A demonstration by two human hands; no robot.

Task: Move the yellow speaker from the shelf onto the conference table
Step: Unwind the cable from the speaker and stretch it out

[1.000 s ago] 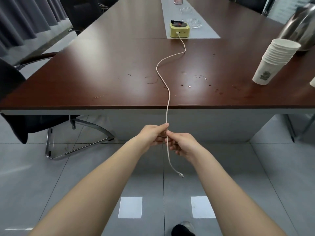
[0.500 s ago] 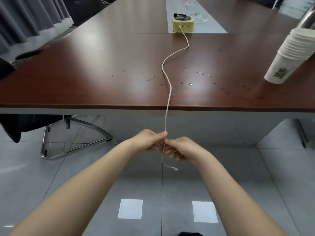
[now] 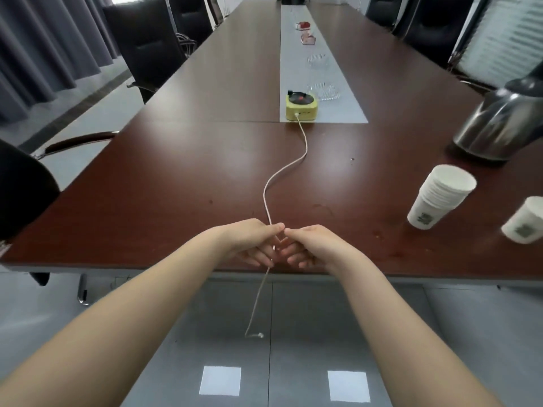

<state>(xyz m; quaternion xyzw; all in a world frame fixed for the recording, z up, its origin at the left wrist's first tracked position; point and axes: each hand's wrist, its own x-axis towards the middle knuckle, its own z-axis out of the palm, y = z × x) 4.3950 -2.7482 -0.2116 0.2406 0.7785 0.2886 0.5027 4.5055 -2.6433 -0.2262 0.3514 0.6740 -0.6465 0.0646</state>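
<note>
The yellow speaker (image 3: pixel 301 108), shaped like a small record player with a black disc on top, stands on the grey runner in the middle of the brown conference table (image 3: pixel 182 177). A white cable (image 3: pixel 282 171) is plugged into its near face and snakes across the table towards me. My left hand (image 3: pixel 249 240) and my right hand (image 3: pixel 311 245) meet above the table's near edge, both pinching the cable between thumb and fingers. The cable's free end (image 3: pixel 255 335) hangs below my hands over the floor.
A stack of white paper cups (image 3: pixel 437 198) and a single cup (image 3: pixel 526 220) lie at the right, with a steel kettle (image 3: pixel 499 121) behind them. Glass dishes (image 3: pixel 324 91) sit behind the speaker. Black chairs (image 3: pixel 147 45) line both sides.
My hands have risen from below the table edge to above it, still holding the cable. The view has tilted up, showing more of the table.
</note>
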